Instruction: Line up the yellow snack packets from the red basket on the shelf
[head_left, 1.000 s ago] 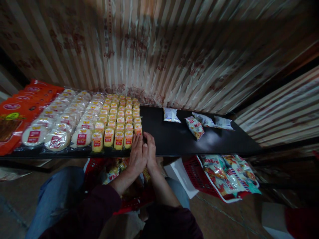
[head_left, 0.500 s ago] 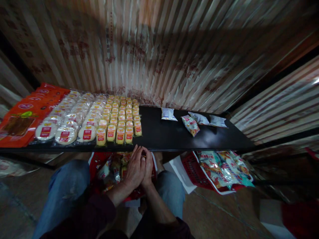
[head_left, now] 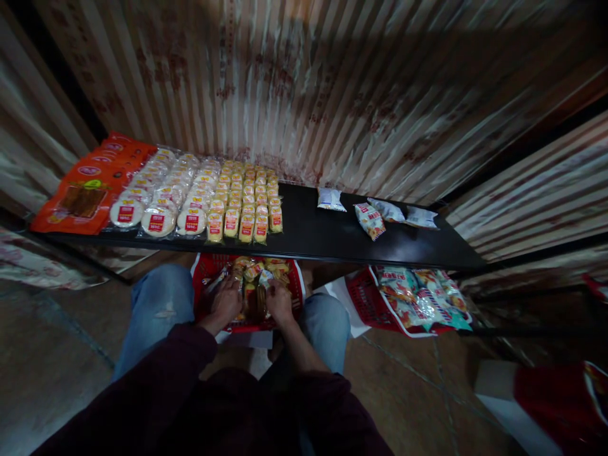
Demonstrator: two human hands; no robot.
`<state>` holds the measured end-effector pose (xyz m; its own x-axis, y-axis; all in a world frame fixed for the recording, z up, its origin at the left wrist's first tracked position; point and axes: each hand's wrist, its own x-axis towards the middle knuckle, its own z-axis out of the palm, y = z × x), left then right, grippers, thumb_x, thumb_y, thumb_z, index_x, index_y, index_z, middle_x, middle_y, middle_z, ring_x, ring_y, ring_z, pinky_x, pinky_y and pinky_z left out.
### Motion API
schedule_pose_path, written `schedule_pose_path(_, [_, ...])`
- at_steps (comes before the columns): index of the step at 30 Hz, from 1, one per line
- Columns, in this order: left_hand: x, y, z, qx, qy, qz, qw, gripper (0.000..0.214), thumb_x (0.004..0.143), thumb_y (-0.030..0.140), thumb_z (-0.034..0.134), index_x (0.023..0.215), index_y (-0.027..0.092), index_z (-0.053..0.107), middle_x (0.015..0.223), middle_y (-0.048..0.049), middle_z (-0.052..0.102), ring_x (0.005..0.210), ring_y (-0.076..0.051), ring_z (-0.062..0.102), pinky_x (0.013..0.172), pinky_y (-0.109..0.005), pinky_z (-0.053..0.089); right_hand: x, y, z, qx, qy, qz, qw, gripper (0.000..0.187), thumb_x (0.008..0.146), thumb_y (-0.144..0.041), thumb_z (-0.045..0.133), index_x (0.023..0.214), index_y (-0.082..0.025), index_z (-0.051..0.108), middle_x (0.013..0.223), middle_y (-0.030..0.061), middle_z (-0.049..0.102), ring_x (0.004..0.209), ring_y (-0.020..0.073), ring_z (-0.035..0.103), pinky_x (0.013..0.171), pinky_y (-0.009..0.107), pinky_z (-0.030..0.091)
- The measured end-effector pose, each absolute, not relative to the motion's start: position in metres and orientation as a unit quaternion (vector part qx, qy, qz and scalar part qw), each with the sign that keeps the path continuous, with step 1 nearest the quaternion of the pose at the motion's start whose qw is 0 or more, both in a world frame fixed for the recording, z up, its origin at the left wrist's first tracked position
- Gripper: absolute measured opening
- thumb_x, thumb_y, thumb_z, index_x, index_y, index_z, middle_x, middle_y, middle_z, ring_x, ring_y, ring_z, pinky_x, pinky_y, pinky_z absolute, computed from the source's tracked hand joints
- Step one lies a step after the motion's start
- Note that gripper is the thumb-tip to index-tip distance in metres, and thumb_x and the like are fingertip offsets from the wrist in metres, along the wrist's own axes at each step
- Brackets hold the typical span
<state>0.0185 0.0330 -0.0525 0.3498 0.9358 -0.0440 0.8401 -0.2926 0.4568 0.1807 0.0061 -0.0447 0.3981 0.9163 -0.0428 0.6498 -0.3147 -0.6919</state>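
Observation:
Both hands reach into a red basket (head_left: 300, 288) between my knees, among small wrapped snacks (head_left: 249, 294), mostly yellow and brown. On the left side of the pile is my left hand (head_left: 228, 301), palm down, its fingertips lost among the wrappers. My right hand (head_left: 280, 303) has its fingers curled on a wrapped snack at the right side; which one is hard to make out. Above the basket runs a black shelf (head_left: 304, 231). Yellow wrapped cakes (head_left: 246, 215) stand on it in tight rows, beside rows of round white rice crackers (head_left: 160, 218).
An orange snack bag (head_left: 90, 190) lies at the shelf's left end. Several small snack bags (head_left: 370, 220) lie loose toward its right. A second red basket (head_left: 361, 301) of snack bags stands below right. Striped sheeting (head_left: 294, 95) hangs behind. A red-and-white box (head_left: 532, 392) sits lower right.
My hands were together at the shelf's front edge, above the basket. They have parted and come down into the basket's snacks. The view has shifted, too.

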Motion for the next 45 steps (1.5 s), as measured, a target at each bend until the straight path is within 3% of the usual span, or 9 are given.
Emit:
schedule_pose_path(6, [0.029,0.035,-0.054,0.793,0.574,0.123,0.163,0.051,0.078,0.011,0.043,0.127,0.005,0.050,0.140,-0.0196,0.047,0.132,-0.029,0.040,0.110,-0.045,0.028,0.184,0.008,-0.045,-0.775,-0.487,0.226,0.334,0.028,0.077,-0.011,0.050,0.097,-0.020,0.068,0.097,0.0081,0.072,0.093,0.0213,0.067,0.088,0.034,0.049])
schedule_pose_path(12, [0.033,0.051,-0.052,0.790,0.582,0.095,0.168,0.047,0.079,0.014,0.045,0.124,0.005,0.053,0.137,-0.0221,0.048,0.129,-0.030,0.043,0.109,-0.047,0.027,0.166,0.009,-0.056,-0.695,-0.490,0.360,0.384,0.030,0.077,-0.017,0.049,0.100,-0.022,0.068,0.087,0.0020,0.073,0.075,0.0175,0.068,0.079,0.034,0.054])
schedule_pose_path(17, [0.048,0.062,-0.050,0.834,0.509,0.091,0.194,0.045,0.081,0.010,0.040,0.125,0.008,0.052,0.135,-0.0194,0.051,0.131,-0.027,0.041,0.110,-0.044,0.027,0.157,0.013,-0.065,-0.696,-0.463,0.378,0.397,0.034,0.070,-0.014,0.051,0.098,-0.022,0.069,0.098,0.0028,0.072,0.096,0.0190,0.066,0.093,0.037,0.048])
schedule_pose_path(25, [0.060,0.074,-0.067,0.819,0.525,0.080,0.215,0.047,0.080,0.013,0.048,0.127,0.012,0.050,0.128,-0.0173,0.058,0.121,-0.025,0.051,0.107,-0.044,0.031,0.161,0.018,-0.081,-0.728,-0.402,0.370,0.414,0.035,0.069,-0.015,0.051,0.097,-0.021,0.069,0.100,0.0053,0.072,0.098,0.0207,0.066,0.095,0.040,0.047])
schedule_pose_path(34, [0.055,0.072,-0.064,0.796,0.530,0.112,0.271,0.051,0.080,0.008,0.042,0.130,0.015,0.051,0.122,-0.0138,0.060,0.117,-0.024,0.051,0.106,-0.042,0.033,0.155,0.026,-0.097,-0.727,-0.330,0.406,0.444,0.042,0.068,-0.017,0.055,0.108,-0.021,0.065,0.114,0.0060,0.068,0.108,0.0194,0.062,0.102,0.040,0.042])
schedule_pose_path(37, [0.056,0.072,-0.061,0.787,0.529,0.118,0.295,0.050,0.077,0.003,0.042,0.123,0.014,0.057,0.124,-0.0140,0.057,0.116,-0.023,0.051,0.105,-0.040,0.036,0.153,0.028,-0.098,-0.697,-0.287,0.446,0.482,0.045,0.066,-0.019,0.059,0.110,-0.022,0.064,0.116,0.0053,0.067,0.107,0.0186,0.062,0.098,0.037,0.045])
schedule_pose_path(42, [0.059,0.074,-0.065,0.751,0.531,0.208,0.334,0.036,0.079,0.006,0.043,0.104,0.018,0.067,0.111,-0.0102,0.058,0.105,-0.019,0.057,0.099,-0.034,0.044,0.154,0.031,-0.091,-0.665,-0.268,0.473,0.512,0.043,0.067,-0.025,0.061,0.109,-0.019,0.064,0.113,0.0077,0.068,0.105,0.0210,0.063,0.091,0.035,0.050])
schedule_pose_path(45, [0.059,0.075,-0.069,0.722,0.546,0.253,0.342,0.035,0.077,0.008,0.048,0.105,0.018,0.066,0.112,-0.0091,0.057,0.107,-0.020,0.056,0.100,-0.035,0.044,0.153,0.031,-0.086,-0.656,-0.262,0.469,0.530,0.042,0.067,-0.027,0.062,0.108,-0.020,0.065,0.111,0.0068,0.069,0.103,0.0208,0.063,0.088,0.035,0.051])
